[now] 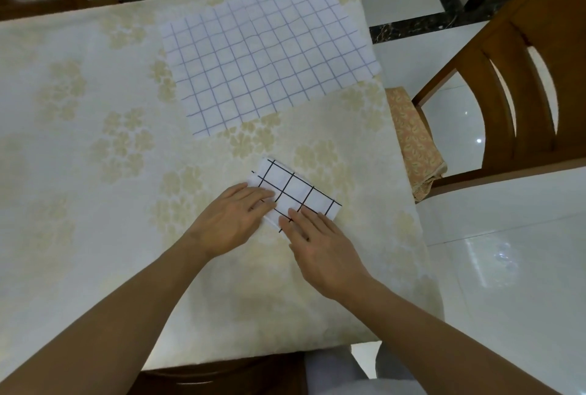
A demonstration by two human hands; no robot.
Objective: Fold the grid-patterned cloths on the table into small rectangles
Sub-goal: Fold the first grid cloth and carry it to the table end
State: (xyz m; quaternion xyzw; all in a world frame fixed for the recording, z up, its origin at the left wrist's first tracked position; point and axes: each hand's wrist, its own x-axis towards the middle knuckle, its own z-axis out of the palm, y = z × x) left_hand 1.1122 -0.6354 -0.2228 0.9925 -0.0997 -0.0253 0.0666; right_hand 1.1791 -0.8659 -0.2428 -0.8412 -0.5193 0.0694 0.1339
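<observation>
A small white cloth with a black grid (296, 190) lies folded into a compact rectangle near the table's right side. My left hand (233, 220) rests flat on its left end, fingers extended. My right hand (320, 247) presses flat on its near edge, fingertips on the fabric. Farther back, a larger white cloth with a thin blue grid (263, 55) lies spread out flat, its far right corner reaching past the table's edge. Neither hand touches it.
The table (79, 141) wears a cream cloth with pale flower prints. A wooden chair with a patterned cushion (412, 141) stands at the right. More chair backs stand behind the table and below me. White tiled floor lies to the right.
</observation>
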